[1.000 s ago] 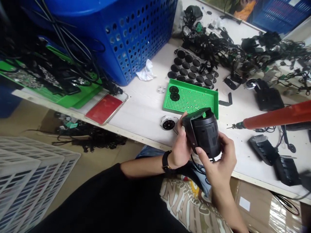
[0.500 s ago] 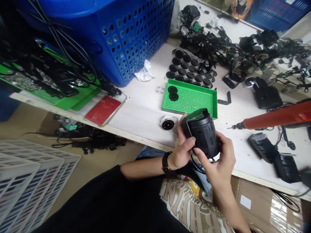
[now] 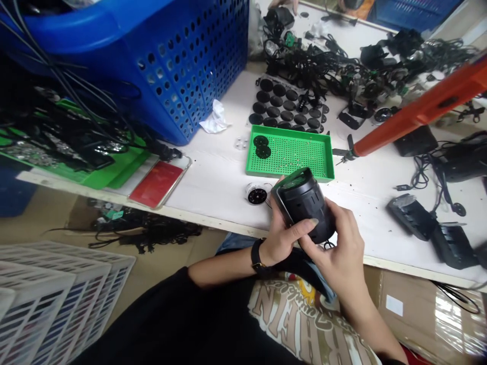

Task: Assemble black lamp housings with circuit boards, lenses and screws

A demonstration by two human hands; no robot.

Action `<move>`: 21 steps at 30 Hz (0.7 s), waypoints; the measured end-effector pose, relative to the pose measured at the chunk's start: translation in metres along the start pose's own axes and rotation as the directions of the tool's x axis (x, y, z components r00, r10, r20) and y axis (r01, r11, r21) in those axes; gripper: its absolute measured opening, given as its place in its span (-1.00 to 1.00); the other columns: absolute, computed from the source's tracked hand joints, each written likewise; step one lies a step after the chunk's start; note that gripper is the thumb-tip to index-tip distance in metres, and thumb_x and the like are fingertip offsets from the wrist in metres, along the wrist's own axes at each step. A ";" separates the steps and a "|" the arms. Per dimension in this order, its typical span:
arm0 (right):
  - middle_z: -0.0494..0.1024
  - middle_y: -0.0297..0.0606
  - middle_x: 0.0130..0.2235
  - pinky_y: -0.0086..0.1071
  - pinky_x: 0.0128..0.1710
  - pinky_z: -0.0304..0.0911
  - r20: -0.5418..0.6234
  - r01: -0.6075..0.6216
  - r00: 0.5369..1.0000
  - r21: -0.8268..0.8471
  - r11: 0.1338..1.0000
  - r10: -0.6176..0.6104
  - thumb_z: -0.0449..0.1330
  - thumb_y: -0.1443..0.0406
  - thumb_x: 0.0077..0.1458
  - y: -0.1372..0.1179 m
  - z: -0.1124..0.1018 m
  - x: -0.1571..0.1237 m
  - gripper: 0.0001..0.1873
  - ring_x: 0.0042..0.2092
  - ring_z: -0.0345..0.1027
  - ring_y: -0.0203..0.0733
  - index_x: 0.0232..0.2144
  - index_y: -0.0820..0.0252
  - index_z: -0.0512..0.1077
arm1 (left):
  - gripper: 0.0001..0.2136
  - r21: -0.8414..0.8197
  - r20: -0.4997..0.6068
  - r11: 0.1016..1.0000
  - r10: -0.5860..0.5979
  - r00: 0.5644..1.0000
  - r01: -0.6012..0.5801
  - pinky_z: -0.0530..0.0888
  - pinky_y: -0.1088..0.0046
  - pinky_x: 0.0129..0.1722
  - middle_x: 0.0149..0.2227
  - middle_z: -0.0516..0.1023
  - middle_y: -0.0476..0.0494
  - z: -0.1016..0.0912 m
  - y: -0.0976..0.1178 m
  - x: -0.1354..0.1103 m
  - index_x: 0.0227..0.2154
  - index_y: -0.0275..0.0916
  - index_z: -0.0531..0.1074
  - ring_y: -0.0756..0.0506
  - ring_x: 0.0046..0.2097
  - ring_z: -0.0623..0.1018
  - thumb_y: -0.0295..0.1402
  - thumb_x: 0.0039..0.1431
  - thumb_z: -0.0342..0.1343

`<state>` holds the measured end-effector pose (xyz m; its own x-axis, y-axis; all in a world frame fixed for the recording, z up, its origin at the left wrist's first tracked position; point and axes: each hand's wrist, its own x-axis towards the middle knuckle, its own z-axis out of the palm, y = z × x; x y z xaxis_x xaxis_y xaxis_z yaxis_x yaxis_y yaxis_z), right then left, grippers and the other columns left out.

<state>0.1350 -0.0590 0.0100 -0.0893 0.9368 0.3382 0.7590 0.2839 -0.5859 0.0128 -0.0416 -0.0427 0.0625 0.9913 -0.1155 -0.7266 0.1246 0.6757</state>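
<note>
Snugly, the black cylindrical housing sits between both hands, touching each palm. The left hand holds its near side, with the left fingers pressed together across its face. The right hand grips its right end, with the right fingers curled around it. A green perforated tray lies just beyond.

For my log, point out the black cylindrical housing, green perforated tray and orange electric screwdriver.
Black cylindrical housing [image 3: 304,208], head view, on its side wall.
Green perforated tray [image 3: 331,162], head view, on its right wall.
Orange electric screwdriver [image 3: 418,110], head view, on its barrel.
</note>
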 end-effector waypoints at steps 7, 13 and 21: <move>0.44 0.01 0.15 0.14 0.05 0.52 0.082 -0.039 0.996 0.095 0.995 0.031 0.38 -0.01 0.16 0.004 0.004 0.001 -0.15 0.14 0.43 0.18 0.37 0.05 0.19 | -0.36 -0.018 -0.166 0.996 -0.091 0.982 0.090 0.61 0.29 -0.02 -0.18 0.63 -0.01 0.015 0.026 0.010 0.07 -0.08 0.46 -0.13 -0.10 0.64 -0.28 -0.10 0.55; 0.38 -0.06 0.25 0.15 0.21 0.45 0.017 -0.009 1.000 0.310 0.951 0.004 0.43 0.15 0.17 0.014 0.008 -0.003 -0.08 0.23 0.39 0.11 0.44 -0.11 0.09 | -0.59 -0.128 -0.192 0.974 -0.209 0.959 0.186 0.58 0.24 0.08 -0.13 0.68 -0.11 0.015 0.044 0.027 -0.18 -0.21 0.57 -0.19 -0.02 0.65 -0.23 -0.10 0.50; 0.43 -0.09 0.19 0.08 0.17 0.49 -0.118 0.072 0.992 0.296 0.952 -0.039 0.37 0.32 0.23 0.010 0.014 -0.005 -0.22 0.22 0.39 0.06 0.40 -0.11 0.22 | -0.68 -0.156 -0.115 0.960 -0.253 0.961 0.234 0.59 0.28 0.08 -0.16 0.73 -0.11 0.013 0.048 0.030 -0.11 -0.25 0.60 -0.15 -0.11 0.70 -0.28 0.06 0.38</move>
<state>0.1336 -0.0582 -0.0082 -0.0420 0.8945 0.4450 0.5256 0.3986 -0.7516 -0.0114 -0.0054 -0.0043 0.1651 0.9160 -0.3656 -0.7896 0.3449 0.5075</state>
